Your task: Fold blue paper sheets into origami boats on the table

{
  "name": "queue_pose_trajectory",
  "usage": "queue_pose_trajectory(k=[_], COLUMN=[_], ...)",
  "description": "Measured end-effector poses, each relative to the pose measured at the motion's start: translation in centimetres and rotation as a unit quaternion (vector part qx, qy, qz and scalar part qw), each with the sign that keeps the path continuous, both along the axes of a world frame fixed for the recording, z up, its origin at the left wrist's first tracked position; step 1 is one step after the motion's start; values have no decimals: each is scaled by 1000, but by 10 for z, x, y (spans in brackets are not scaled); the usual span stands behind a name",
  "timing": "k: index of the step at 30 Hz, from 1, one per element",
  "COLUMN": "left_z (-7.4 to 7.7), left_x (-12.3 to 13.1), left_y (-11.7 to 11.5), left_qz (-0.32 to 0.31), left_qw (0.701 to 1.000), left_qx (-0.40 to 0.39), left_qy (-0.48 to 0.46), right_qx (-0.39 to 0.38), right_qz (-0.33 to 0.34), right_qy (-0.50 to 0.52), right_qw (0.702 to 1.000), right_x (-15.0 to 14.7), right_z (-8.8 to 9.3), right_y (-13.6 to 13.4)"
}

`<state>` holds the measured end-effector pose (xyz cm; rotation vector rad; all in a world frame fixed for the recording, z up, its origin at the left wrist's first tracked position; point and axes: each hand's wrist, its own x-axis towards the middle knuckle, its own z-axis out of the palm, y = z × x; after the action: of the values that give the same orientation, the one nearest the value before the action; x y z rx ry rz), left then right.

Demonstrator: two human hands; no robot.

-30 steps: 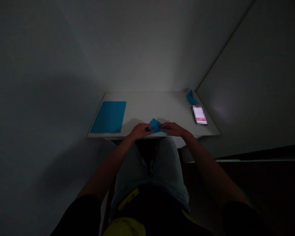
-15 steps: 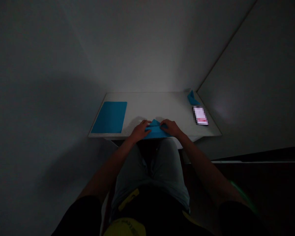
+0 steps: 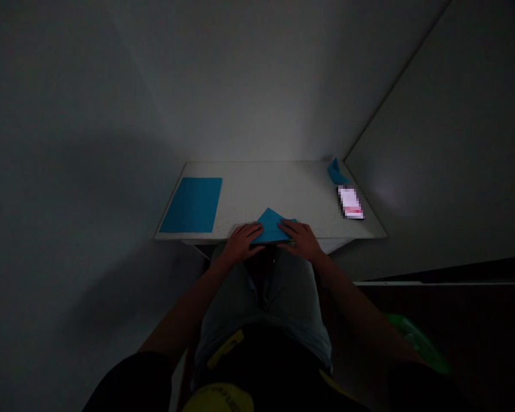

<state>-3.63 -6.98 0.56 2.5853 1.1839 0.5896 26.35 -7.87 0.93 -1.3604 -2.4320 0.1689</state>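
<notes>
And there's the phone [image 3: 351, 202], lying at the right end of the white table [image 3: 261, 183], screen aglow but pixelated! I see a grey wall [image 3: 240, 86] behind, and low on the right, something green [image 3: 420, 342], too dim to identify.

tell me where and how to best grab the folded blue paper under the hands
Probably pinch the folded blue paper midway along its near edge, coming from the person's side. That straight edge reaches the front of the table, and its middle shows between the left hand and right hand, which rest on its two sides; its peak points away.
</notes>
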Motion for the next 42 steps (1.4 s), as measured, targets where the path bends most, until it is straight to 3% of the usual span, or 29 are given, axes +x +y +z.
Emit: queue_pose_trajectory(k=[4,7,11,16,18,21,26,29,33,38,42], left_z=[-7,-3,20,48,48,36,14,10,7,-1,-4], left_x=[-10,-12,-11,-10,-9,-4,4,1,-14,-45,-60], left_y=[-3,-4,2,40,56,71,67,60,49,37,40], left_qz=[7,19,61,143,158,188,237,192,58,-53,-101], left_qw=[1000,1000,992,958,955,960,965,978,997,997,992], left_qx=[2,-13,-66,-124,-140,-139,-22,15,-15,-42,-78], left_qy=[-7,-21,-85,-217,-210,-155,-109,-78,-54,-25,-20], right_qx=[-23,-38,-98,-122,-115,-103,17,7,-31,-35,-52], right_qz=[11,13,8,-53,-73,-116,-141,-68,19,89,130], right_qy=[-10,11,100,221,218,171,111,62,14,-3,-14], right_qw=[1000,999,990,966,966,973,984,996,999,995,990], right_x=[10,13,18,24,24,20,12,12,21,45,57], right_z=[-3,0,24,54,51,31,1,0,5,6,12], right_y=[-2,-2,4,41,59,79,80,69,50,31,28])
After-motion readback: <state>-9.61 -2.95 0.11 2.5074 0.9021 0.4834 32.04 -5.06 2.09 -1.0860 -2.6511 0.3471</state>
